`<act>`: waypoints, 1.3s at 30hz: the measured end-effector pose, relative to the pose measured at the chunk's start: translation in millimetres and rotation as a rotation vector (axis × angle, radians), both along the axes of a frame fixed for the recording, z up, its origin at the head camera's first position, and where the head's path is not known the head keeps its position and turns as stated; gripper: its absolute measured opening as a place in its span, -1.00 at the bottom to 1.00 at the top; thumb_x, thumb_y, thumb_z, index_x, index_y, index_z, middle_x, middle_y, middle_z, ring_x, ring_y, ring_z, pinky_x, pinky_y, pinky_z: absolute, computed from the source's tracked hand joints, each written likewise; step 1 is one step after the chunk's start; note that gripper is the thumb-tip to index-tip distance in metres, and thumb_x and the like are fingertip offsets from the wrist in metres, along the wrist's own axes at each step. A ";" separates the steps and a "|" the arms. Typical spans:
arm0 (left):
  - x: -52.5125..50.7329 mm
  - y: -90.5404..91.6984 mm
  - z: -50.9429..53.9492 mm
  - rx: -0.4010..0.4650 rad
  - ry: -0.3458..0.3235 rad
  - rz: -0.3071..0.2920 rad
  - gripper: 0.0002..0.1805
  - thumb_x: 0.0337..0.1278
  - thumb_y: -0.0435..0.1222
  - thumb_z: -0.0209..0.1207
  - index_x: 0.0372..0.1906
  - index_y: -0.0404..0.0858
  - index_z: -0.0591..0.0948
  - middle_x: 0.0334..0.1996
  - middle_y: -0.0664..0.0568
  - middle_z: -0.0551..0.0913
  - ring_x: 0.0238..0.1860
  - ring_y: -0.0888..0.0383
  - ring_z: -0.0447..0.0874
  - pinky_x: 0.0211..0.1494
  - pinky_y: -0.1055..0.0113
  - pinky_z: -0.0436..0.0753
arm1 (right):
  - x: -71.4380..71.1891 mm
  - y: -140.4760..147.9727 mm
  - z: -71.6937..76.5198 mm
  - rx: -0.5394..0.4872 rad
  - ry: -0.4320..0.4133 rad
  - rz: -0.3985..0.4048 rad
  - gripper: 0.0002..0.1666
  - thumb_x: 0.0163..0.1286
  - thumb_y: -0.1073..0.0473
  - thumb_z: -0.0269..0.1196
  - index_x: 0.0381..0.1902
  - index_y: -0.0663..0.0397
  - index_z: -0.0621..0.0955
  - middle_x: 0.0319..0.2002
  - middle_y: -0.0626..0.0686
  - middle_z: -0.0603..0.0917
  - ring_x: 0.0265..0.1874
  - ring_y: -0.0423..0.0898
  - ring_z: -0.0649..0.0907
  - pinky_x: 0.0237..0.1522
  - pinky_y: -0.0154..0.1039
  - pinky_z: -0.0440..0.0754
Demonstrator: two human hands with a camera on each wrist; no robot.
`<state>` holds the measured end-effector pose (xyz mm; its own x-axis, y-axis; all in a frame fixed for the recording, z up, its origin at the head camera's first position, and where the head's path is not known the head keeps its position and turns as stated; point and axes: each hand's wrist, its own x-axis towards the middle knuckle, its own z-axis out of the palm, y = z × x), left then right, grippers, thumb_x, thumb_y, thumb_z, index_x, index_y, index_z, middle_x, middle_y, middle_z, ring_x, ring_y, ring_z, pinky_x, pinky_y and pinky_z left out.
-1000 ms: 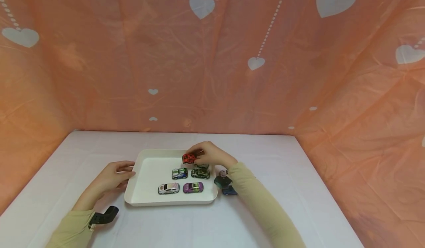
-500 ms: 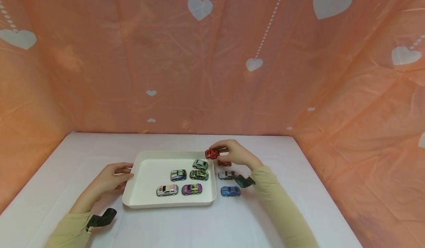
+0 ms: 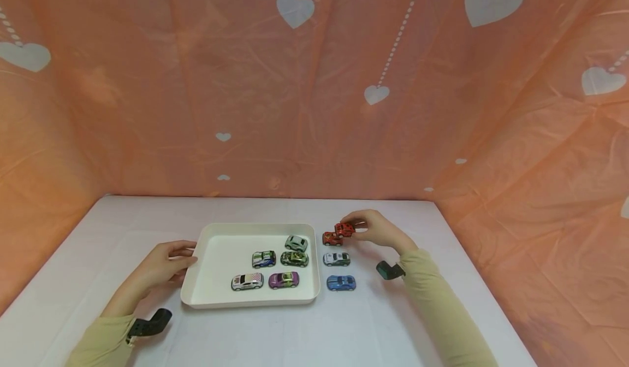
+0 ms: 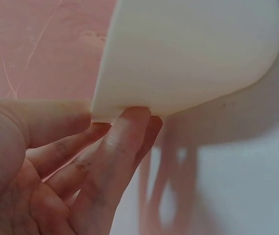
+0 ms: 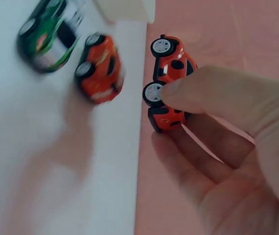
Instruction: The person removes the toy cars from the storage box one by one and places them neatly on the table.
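Note:
In the head view, my right hand [image 3: 380, 230] pinches a red toy car [image 3: 345, 230] with black spots between thumb and fingers. It is raised above the table, right beside another red toy car [image 3: 332, 239]. My left hand [image 3: 164, 263] holds the left edge of a white tray [image 3: 211, 296]; the left wrist view shows the thumb at the tray's rim and fingertips against its outer wall. Inside the tray sit a pale green car [image 3: 296, 243], a dark green car [image 3: 295, 259], a blue-green striped car [image 3: 263, 259], a white car [image 3: 247, 282] and a purple car [image 3: 283, 280].
Right of the tray, a white-and-green toy car [image 3: 336, 259] and a blue toy car [image 3: 341, 283] stand in a column with the lower red car. The table [image 3: 236, 339] has a white cover. An orange curtain [image 3: 314, 137] with hearts encloses the back and sides.
My right hand has carried the spotted red car from above the tray rightward, past its right edge, to beside the other red car. My left hand stays at the tray's edge.

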<state>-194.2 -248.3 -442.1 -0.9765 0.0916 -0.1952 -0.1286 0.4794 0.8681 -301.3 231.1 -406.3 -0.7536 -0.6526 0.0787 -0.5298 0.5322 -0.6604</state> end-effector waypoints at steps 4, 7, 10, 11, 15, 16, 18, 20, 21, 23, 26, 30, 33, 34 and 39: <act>1.6 -0.6 0.6 -0.001 -0.005 0.002 -0.46 0.24 -0.36 0.17 0.25 -0.54 0.35 -0.01 -0.36 0.53 -0.33 0.10 0.58 -0.39 0.24 0.62 | 6.0 6.7 1.0 -0.010 -0.019 -0.017 -0.57 0.14 0.56 0.25 0.02 0.39 0.58 -0.02 0.24 0.63 0.05 0.16 0.57 0.12 -0.01 0.47; 2.6 -1.3 1.1 0.003 -0.013 0.002 -0.45 0.25 -0.35 0.17 0.26 -0.53 0.34 -0.01 -0.36 0.54 -0.30 0.09 0.60 -0.38 0.23 0.62 | 6.2 13.7 -4.9 -0.020 -0.022 -0.032 -0.57 0.12 0.61 0.22 0.00 0.44 0.58 -0.03 0.29 0.63 0.04 0.21 0.57 0.10 0.05 0.47; 3.9 -1.6 1.4 0.006 -0.014 0.001 -0.45 0.25 -0.35 0.16 0.26 -0.53 0.33 -0.02 -0.34 0.55 -0.29 0.07 0.63 -0.37 0.23 0.62 | 0.7 23.8 -17.1 -0.028 -0.016 -0.035 -0.55 0.09 0.61 0.21 -0.01 0.40 0.60 -0.05 0.25 0.64 0.02 0.19 0.58 0.09 0.03 0.49; 4.3 -1.6 1.5 0.005 -0.013 0.001 -0.45 0.25 -0.35 0.16 0.26 -0.53 0.33 -0.02 -0.34 0.55 -0.29 0.07 0.64 -0.37 0.24 0.62 | 0.0 25.9 -18.7 -0.030 -0.017 -0.034 -0.55 0.07 0.61 0.21 -0.02 0.39 0.60 -0.06 0.24 0.65 0.01 0.18 0.58 0.08 0.03 0.49; 4.6 -1.4 2.1 -0.003 -0.017 0.008 -0.45 0.26 -0.33 0.17 0.26 -0.52 0.34 -0.02 -0.34 0.55 -0.30 0.06 0.63 -0.37 0.24 0.62 | -2.3 32.2 -23.0 -0.030 -0.045 -0.042 -0.55 0.05 0.60 0.19 -0.04 0.37 0.61 -0.08 0.23 0.66 -0.01 0.16 0.60 0.09 0.02 0.49; 4.4 -1.3 2.4 -0.005 -0.020 0.010 -0.45 0.26 -0.33 0.17 0.26 -0.52 0.34 -0.02 -0.34 0.55 -0.30 0.07 0.63 -0.37 0.24 0.62 | -2.8 33.1 -24.0 -0.024 -0.047 -0.046 -0.55 0.04 0.60 0.19 -0.04 0.37 0.62 -0.09 0.23 0.66 -0.02 0.16 0.60 0.09 0.02 0.49; 4.0 -0.9 2.6 -0.008 -0.022 0.013 -0.44 0.26 -0.32 0.17 0.27 -0.51 0.34 -0.01 -0.34 0.54 -0.29 0.08 0.62 -0.37 0.24 0.61 | -4.1 34.9 -26.1 -0.013 -0.058 -0.065 -0.54 0.04 0.61 0.18 -0.05 0.34 0.63 -0.10 0.20 0.67 -0.02 0.13 0.61 0.09 -0.01 0.49; 3.7 -0.3 2.4 -0.006 -0.019 0.013 -0.45 0.26 -0.32 0.17 0.27 -0.51 0.35 -0.01 -0.35 0.54 -0.30 0.08 0.61 -0.38 0.24 0.61 | -5.5 36.8 -28.9 -0.002 -0.055 -0.073 -0.54 0.03 0.61 0.17 -0.06 0.33 0.63 -0.10 0.18 0.67 -0.03 0.10 0.61 0.08 -0.03 0.50; 3.5 0.2 2.1 -0.004 -0.015 0.011 -0.45 0.26 -0.33 0.17 0.26 -0.51 0.35 0.00 -0.35 0.54 -0.30 0.08 0.60 -0.38 0.24 0.61 | -6.1 37.9 -30.4 0.003 -0.051 -0.080 -0.54 0.04 0.61 0.18 -0.06 0.32 0.63 -0.10 0.18 0.67 -0.03 0.09 0.61 0.08 -0.04 0.50; 3.2 1.0 1.5 0.000 -0.009 0.009 -0.45 0.25 -0.34 0.18 0.26 -0.52 0.35 -0.01 -0.35 0.54 -0.32 0.10 0.59 -0.40 0.25 0.60 | -7.2 40.2 -33.1 0.009 -0.047 -0.090 -0.56 0.06 0.60 0.19 -0.07 0.32 0.64 -0.10 0.17 0.67 -0.04 0.08 0.61 0.07 -0.07 0.51; 3.0 1.4 0.6 0.003 0.000 0.004 -0.46 0.24 -0.35 0.17 0.25 -0.52 0.36 -0.01 -0.34 0.55 -0.33 0.10 0.57 -0.40 0.26 0.60 | -7.8 42.5 -35.6 0.010 -0.041 -0.093 -0.58 0.08 0.59 0.20 -0.07 0.31 0.64 -0.10 0.18 0.67 -0.04 0.08 0.61 0.06 -0.08 0.52; 2.2 2.0 0.5 0.007 0.001 0.000 -0.46 0.25 -0.35 0.17 0.25 -0.52 0.36 -0.02 -0.34 0.55 -0.31 0.09 0.60 -0.39 0.25 0.60 | -7.8 43.6 -35.8 0.013 -0.051 -0.105 -0.56 0.06 0.59 0.20 -0.07 0.28 0.65 -0.09 0.15 0.66 -0.03 0.07 0.60 0.06 -0.09 0.52; 1.6 2.7 1.2 0.011 0.000 -0.001 -0.46 0.25 -0.35 0.17 0.25 -0.52 0.35 -0.02 -0.34 0.55 -0.30 0.09 0.60 -0.39 0.25 0.61 | -8.0 43.6 -35.5 0.023 -0.045 -0.113 -0.57 0.06 0.59 0.20 -0.07 0.26 0.65 -0.09 0.13 0.66 -0.04 0.05 0.60 0.06 -0.10 0.53; 1.5 2.8 1.6 0.013 0.000 -0.001 -0.46 0.24 -0.36 0.17 0.25 -0.52 0.35 -0.02 -0.34 0.55 -0.30 0.10 0.60 -0.39 0.25 0.61 | -8.0 43.6 -35.6 0.026 -0.041 -0.114 -0.57 0.07 0.58 0.20 -0.07 0.26 0.65 -0.10 0.13 0.66 -0.04 0.05 0.60 0.06 -0.10 0.53; 1.4 2.7 3.8 0.013 0.003 -0.005 -0.46 0.25 -0.35 0.16 0.25 -0.53 0.35 -0.02 -0.34 0.55 -0.32 0.11 0.58 -0.40 0.26 0.61 | -7.8 43.8 -37.0 0.033 -0.018 -0.113 -0.58 0.07 0.59 0.19 -0.08 0.29 0.65 -0.09 0.17 0.66 -0.03 0.10 0.60 0.06 -0.05 0.52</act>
<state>-192.8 -245.6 -438.3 -0.9766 0.0986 -0.1911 -0.1239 0.4684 0.8748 -309.2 275.0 -443.3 -0.8237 -0.5653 0.0439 -0.4531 0.6097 -0.6503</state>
